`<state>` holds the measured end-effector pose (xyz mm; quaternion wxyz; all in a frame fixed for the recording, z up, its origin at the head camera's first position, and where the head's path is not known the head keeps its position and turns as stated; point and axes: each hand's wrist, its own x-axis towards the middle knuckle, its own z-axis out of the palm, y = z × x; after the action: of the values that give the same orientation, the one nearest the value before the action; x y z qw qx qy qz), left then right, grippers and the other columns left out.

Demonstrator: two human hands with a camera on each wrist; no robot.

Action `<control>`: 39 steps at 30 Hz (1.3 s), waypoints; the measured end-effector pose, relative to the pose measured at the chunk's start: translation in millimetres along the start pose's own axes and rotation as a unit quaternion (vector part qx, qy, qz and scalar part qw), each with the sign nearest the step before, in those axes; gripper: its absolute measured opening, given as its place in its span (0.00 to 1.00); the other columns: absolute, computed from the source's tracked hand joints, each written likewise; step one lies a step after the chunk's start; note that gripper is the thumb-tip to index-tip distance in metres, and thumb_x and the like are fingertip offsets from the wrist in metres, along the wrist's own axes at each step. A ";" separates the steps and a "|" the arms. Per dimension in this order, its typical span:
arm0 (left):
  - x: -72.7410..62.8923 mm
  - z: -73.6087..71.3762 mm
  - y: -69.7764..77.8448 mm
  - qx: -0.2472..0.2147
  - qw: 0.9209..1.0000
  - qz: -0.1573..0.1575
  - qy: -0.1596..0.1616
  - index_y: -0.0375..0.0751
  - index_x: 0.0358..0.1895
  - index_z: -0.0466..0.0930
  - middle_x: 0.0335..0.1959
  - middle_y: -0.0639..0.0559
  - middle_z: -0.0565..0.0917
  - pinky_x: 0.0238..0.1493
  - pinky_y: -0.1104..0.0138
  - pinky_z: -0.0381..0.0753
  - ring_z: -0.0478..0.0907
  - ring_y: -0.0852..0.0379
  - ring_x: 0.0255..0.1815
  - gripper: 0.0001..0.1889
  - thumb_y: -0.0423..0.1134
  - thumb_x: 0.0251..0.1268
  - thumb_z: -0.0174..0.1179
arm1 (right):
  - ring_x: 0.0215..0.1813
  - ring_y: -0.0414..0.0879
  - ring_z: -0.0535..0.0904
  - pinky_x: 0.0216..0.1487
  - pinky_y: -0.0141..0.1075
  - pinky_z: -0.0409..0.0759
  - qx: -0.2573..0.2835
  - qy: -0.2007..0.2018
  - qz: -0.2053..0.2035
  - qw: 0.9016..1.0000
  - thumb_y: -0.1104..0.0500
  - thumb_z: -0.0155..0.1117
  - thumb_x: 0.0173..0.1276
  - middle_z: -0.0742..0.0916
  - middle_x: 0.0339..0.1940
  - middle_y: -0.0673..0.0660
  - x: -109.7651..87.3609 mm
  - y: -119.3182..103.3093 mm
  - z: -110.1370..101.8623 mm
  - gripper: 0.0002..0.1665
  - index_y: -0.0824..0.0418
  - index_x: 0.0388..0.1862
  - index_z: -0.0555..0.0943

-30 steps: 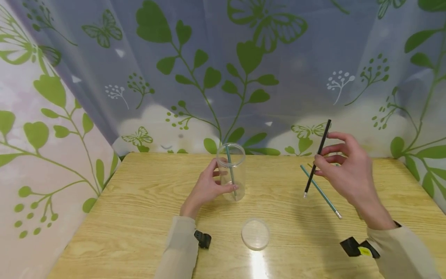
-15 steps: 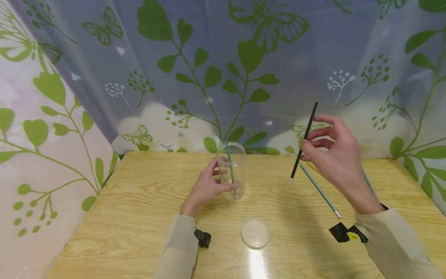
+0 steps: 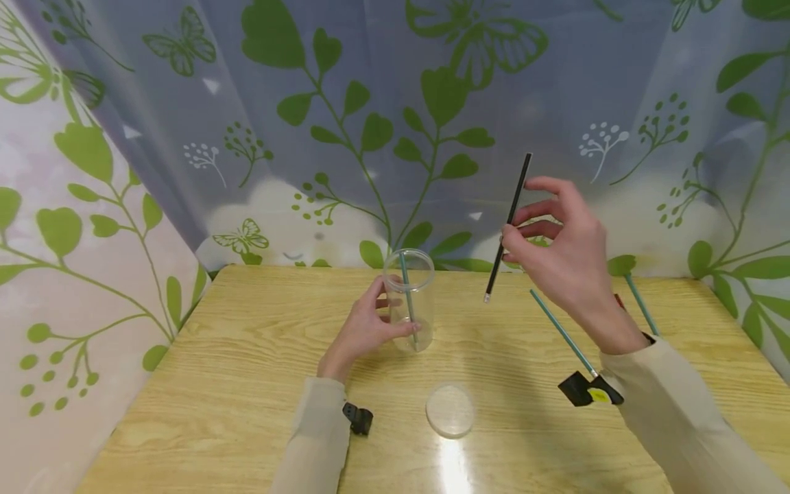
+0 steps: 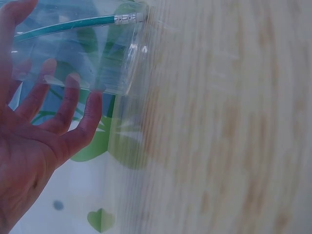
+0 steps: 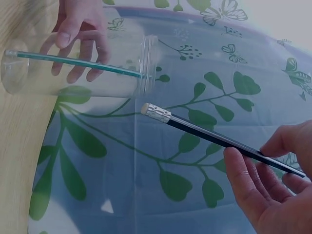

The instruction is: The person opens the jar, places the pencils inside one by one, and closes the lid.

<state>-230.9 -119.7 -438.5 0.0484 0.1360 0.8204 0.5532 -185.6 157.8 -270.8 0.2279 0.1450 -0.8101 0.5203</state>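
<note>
Head view shows your one black pencil (image 3: 512,213) above the worktop (image 3: 247,384), at two o'clock from the one clear jar (image 3: 426,312), pinched by the fingers of your right hand (image 3: 564,250), its eraser end (image 5: 156,112) down, seemingly to leave the lower length free. Your left hand (image 3: 369,324), at the jar's eight o'clock, wraps its fingers round it, likely to steady it upright, with one teal pencil (image 3: 408,291) leaning inside. Outward, one clear disc (image 3: 450,410) lies at five o'clock and two loose teal pencils (image 3: 561,329) (image 3: 642,305) near three; your right hand may hide more.
</note>
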 end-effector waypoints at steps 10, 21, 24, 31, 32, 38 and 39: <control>0.4 -0.5 0.5 -0.003 1.000 -0.003 -0.001 0.65 0.67 0.68 0.67 0.55 0.73 0.64 0.50 0.82 0.76 0.46 0.67 0.41 0.44 0.51 0.81 | 0.34 0.35 0.86 0.34 0.32 0.89 0.034 -0.002 -0.016 0.999 0.69 0.65 0.67 0.82 0.38 0.51 9.4 -13.0 15.5 0.31 0.60 0.68 0.71; 0.6 0.0 0.3 -0.009 1.000 -0.007 0.000 0.65 0.67 0.68 0.67 0.55 0.73 0.64 0.50 0.82 0.76 0.45 0.67 0.41 0.44 0.51 0.81 | 0.34 0.36 0.85 0.34 0.32 0.88 0.060 0.011 -0.052 0.997 0.73 0.66 0.65 0.82 0.38 0.53 15.8 -20.1 29.4 0.31 0.63 0.67 0.71; 0.6 0.4 0.4 -0.006 1.000 -0.003 0.000 0.64 0.68 0.68 0.67 0.55 0.73 0.64 0.50 0.82 0.76 0.45 0.67 0.41 0.44 0.51 0.81 | 0.34 0.36 0.85 0.34 0.31 0.88 0.061 0.013 -0.065 0.996 0.73 0.66 0.65 0.82 0.38 0.53 17.8 -19.5 33.4 0.32 0.64 0.67 0.71; 1.6 0.5 -1.6 0.001 1.000 0.000 0.002 0.61 0.69 0.68 0.68 0.55 0.73 0.64 0.50 0.82 0.76 0.44 0.67 0.41 0.44 0.51 0.81 | 0.34 0.34 0.84 0.33 0.29 0.87 0.061 0.026 -0.087 0.994 0.73 0.66 0.64 0.83 0.38 0.55 22.2 -18.4 42.4 0.33 0.64 0.68 0.71; 1.8 0.5 -2.1 0.002 1.000 0.000 0.002 0.60 0.69 0.68 0.68 0.55 0.73 0.64 0.50 0.82 0.76 0.44 0.67 0.41 0.44 0.51 0.81 | 0.34 0.34 0.84 0.33 0.28 0.87 0.062 0.028 -0.090 0.994 0.73 0.66 0.64 0.83 0.38 0.55 22.8 -18.4 43.9 0.33 0.63 0.68 0.71; 2.1 1.1 -1.9 0.007 1.000 -0.001 0.003 0.60 0.70 0.67 0.68 0.55 0.73 0.64 0.49 0.81 0.75 0.44 0.67 0.42 0.45 0.51 0.81 | 0.35 0.33 0.84 0.33 0.26 0.86 0.064 0.039 -0.109 0.991 0.72 0.66 0.64 0.85 0.39 0.58 25.7 -16.6 52.3 0.33 0.64 0.68 0.71; 2.1 1.2 -1.5 0.008 1.000 0.000 0.002 0.60 0.70 0.67 0.68 0.55 0.73 0.64 0.49 0.81 0.75 0.45 0.67 0.42 0.45 0.51 0.81 | 0.35 0.34 0.85 0.33 0.26 0.85 0.061 0.039 -0.112 0.991 0.71 0.67 0.64 0.85 0.39 0.59 26.0 -15.9 53.7 0.33 0.64 0.68 0.71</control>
<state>-232.9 -118.5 -440.2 0.0454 0.1350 0.8248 0.5472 -212.0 102.5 -263.9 0.3072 0.2285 -0.7457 0.5454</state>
